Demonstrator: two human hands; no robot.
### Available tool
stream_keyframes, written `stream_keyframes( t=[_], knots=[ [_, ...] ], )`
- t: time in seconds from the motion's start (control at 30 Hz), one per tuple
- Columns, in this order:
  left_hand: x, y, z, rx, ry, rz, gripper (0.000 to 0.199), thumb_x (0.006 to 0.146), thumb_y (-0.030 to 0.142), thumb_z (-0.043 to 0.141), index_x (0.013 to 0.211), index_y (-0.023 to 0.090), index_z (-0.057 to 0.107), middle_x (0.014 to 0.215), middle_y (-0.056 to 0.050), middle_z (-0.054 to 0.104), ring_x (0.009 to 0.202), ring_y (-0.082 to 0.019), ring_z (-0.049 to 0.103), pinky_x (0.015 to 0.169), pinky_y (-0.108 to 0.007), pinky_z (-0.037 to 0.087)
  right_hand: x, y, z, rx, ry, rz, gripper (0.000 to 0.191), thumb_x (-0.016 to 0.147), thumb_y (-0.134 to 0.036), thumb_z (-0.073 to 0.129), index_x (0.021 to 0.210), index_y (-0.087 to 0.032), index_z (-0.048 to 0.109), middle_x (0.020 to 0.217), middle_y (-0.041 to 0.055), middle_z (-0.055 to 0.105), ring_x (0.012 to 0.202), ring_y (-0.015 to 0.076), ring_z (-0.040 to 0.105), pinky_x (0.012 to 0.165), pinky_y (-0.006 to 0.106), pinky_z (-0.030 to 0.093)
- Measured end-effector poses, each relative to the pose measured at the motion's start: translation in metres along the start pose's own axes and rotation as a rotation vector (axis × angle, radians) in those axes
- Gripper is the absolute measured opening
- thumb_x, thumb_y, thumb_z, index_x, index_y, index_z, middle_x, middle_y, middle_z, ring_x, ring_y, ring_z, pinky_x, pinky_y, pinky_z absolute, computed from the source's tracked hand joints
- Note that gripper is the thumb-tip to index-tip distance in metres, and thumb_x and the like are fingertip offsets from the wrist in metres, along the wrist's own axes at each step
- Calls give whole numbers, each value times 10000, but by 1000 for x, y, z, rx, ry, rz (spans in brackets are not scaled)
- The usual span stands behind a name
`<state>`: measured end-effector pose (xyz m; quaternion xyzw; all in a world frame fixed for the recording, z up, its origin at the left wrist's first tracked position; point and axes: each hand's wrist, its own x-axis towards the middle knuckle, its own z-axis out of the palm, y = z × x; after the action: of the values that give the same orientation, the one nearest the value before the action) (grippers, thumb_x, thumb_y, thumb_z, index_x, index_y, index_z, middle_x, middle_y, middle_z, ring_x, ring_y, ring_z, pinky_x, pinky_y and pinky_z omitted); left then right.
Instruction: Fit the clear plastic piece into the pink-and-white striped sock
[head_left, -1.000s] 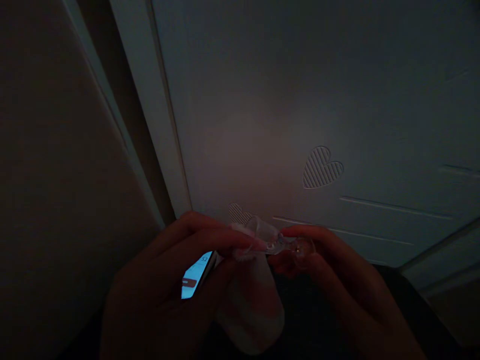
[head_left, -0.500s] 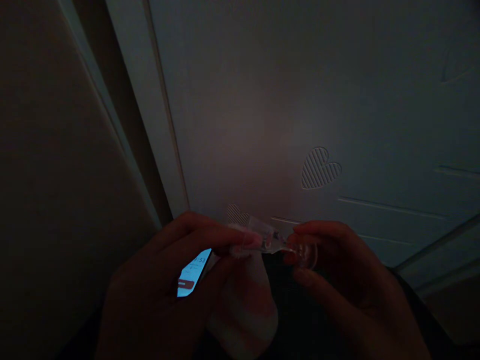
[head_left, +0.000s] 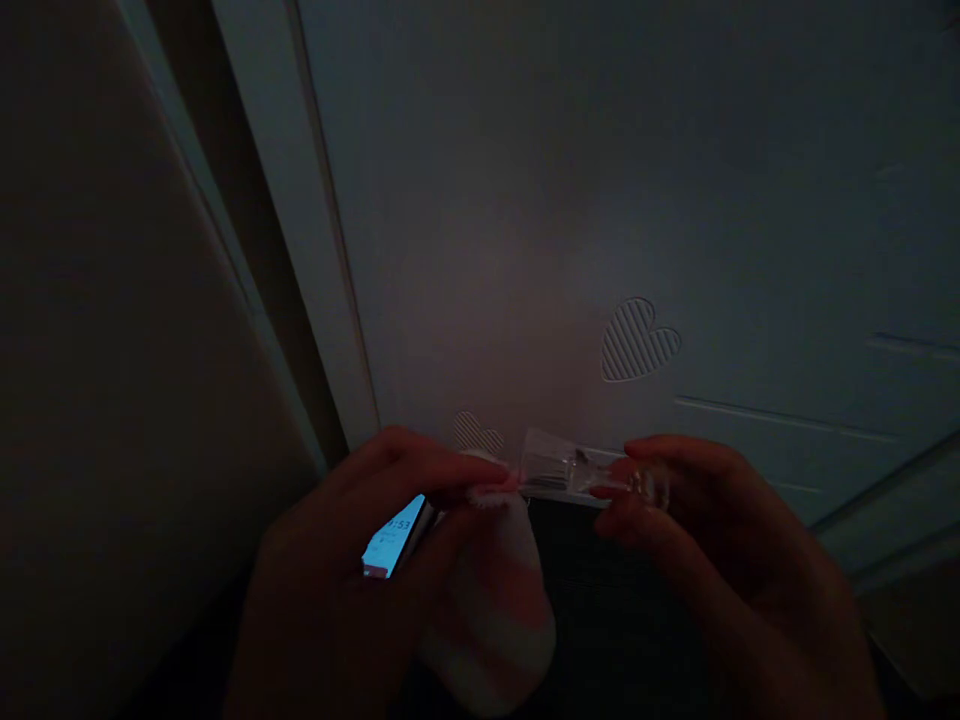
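In the dim light my right hand (head_left: 712, 530) pinches a small clear object shaped like a stemmed glass (head_left: 546, 466) by its narrow stem and round foot. Its flared end points left, close to the fingertips of my left hand (head_left: 405, 500). Those fingers are closed on the gathered top of a soft white and pink cloth (head_left: 502, 620), which hangs down below them. Whether the cloth touches the rim of the glass is hard to tell in the dark.
A phone (head_left: 394, 538) with a lit screen shows behind my left hand, partly covered. Ahead rises a pale panel (head_left: 487, 230) with striped heart carvings (head_left: 640, 340) and grooves. On the left stands a dark upright surface (head_left: 112, 350) with a lighter edge.
My right hand has drawn the clear glass to the right, out of the cloth and left fingers, so its flared end now shows. My left hand has shifted slightly right.
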<state>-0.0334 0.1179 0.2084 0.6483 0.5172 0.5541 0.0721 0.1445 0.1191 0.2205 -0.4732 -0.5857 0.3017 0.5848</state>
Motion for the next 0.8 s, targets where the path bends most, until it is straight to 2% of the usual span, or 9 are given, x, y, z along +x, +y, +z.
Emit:
stream_keyframes(
  t=[0.07,0.17,0.37,0.47,0.63,0.8],
  knots=[
    [0,-1,0,-5,-16,0,123,723,287,626,825,355,640,856,95,641,784,-104,611,659,-184,495,0,-1,0,15,15,11,251,685,-299,661,921,-263,582,828,0,669,751,160,662,619,206,555],
    [2,-1,0,-20,-22,-84,108,719,287,628,822,314,646,830,70,651,767,-116,615,660,-193,481,0,-3,1,32,-10,34,242,697,-276,654,924,-263,570,866,3,674,773,160,662,652,214,553],
    [11,10,4,-147,-238,-176,116,690,248,639,800,270,666,766,43,671,701,-137,629,621,-202,485,3,-9,6,-10,-219,38,182,747,-207,578,924,-249,565,885,12,679,780,164,658,668,255,541],
    [15,16,5,-214,-256,-233,99,696,243,635,787,269,664,745,47,677,678,-129,632,603,-187,478,4,-13,7,-80,-287,33,195,746,-179,558,926,-251,578,855,-2,682,760,152,652,667,250,530],
    [17,18,4,-365,-302,-304,56,692,221,633,736,251,650,738,39,679,710,-139,637,578,-176,474,4,-17,5,-160,-323,8,218,728,-170,564,926,-256,596,855,-11,683,771,150,647,663,239,517],
    [15,17,5,-416,-271,-368,42,657,238,658,696,229,645,709,21,673,627,-140,623,487,-176,459,4,-18,6,-165,-327,-19,222,725,-157,570,919,-263,600,873,-22,686,790,144,646,672,227,512]
  ],
)
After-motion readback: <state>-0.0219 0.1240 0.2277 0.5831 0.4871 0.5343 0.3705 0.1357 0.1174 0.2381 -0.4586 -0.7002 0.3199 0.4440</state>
